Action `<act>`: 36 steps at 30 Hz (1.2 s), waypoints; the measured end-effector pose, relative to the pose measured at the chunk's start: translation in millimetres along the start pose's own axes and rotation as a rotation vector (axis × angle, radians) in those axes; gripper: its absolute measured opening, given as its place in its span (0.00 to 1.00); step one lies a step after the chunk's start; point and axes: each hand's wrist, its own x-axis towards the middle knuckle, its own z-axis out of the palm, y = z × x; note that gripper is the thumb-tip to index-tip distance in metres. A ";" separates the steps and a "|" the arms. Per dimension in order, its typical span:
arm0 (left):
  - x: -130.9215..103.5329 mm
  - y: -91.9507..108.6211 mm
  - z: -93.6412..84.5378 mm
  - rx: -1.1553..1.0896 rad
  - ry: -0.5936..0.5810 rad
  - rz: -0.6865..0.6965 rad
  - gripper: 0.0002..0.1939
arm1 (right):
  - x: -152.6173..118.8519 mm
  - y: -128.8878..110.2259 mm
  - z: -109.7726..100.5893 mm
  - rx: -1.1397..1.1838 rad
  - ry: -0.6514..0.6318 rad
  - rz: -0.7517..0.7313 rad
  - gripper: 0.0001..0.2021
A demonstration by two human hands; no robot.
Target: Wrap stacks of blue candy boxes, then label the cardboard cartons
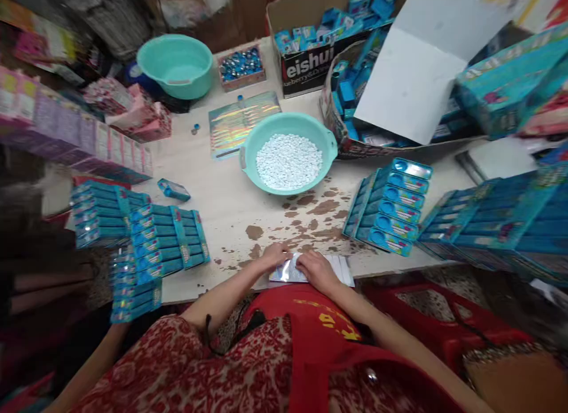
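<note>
At the table's front edge, my left hand [276, 256] and my right hand [316, 270] are close together on a shiny silvery sheet [284, 273]. The left fingers are bent at its upper left edge, and the right fingers curl over its middle. What lies under the fingertips is hidden. White strips [344, 270] show to the right of my right hand. Beyond my hands stands a turquoise basin [328, 164] holding many small white pieces [290, 161]. Behind it lies a flat iridescent sheet [226, 126].
Stacked blue boxes [166, 238] stand left, with others [390, 206] on the right. Another person's arm [110, 345] reaches to the left stack. A second turquoise basin [175, 64], a tray of small blue pieces [242, 67] and a carton [306, 70] are at the back.
</note>
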 end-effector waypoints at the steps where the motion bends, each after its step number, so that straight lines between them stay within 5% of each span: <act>1: -3.7 -0.2 -0.9 0.035 -0.005 -0.019 0.13 | -5.9 -6.2 -12.5 0.051 0.042 -0.014 0.06; 5: -20.5 12.6 -13.8 0.010 0.048 0.015 0.13 | -26.4 -22.8 -62.2 0.236 0.216 0.037 0.06; 8: -38.3 44.6 -32.0 -0.323 0.110 0.254 0.19 | -36.5 -32.9 -90.8 0.326 0.352 0.166 0.06; 10: -48.8 70.1 -41.6 -0.659 -0.006 0.445 0.24 | -40.2 -38.5 -100.5 0.378 0.439 0.268 0.07; 12: -54.0 92.1 -46.7 -0.808 -0.184 0.464 0.21 | -41.9 -40.8 -103.3 0.428 0.530 0.384 0.07; 16: -45.0 123.1 -51.6 -0.756 -0.257 0.362 0.15 | -43.2 -35.2 -101.9 0.481 0.708 0.602 0.08; 24: -12.1 173.2 -77.8 -0.465 -0.185 0.645 0.08 | -45.4 -3.9 -112.8 0.178 1.111 0.709 0.12; 31: 20.9 179.9 -62.5 -0.480 -0.213 0.681 0.06 | -40.6 26.2 -100.3 0.326 1.262 0.795 0.12; 36: 26.2 161.6 -37.8 -0.357 0.028 0.456 0.11 | -40.9 32.1 -99.8 0.659 1.343 0.847 0.21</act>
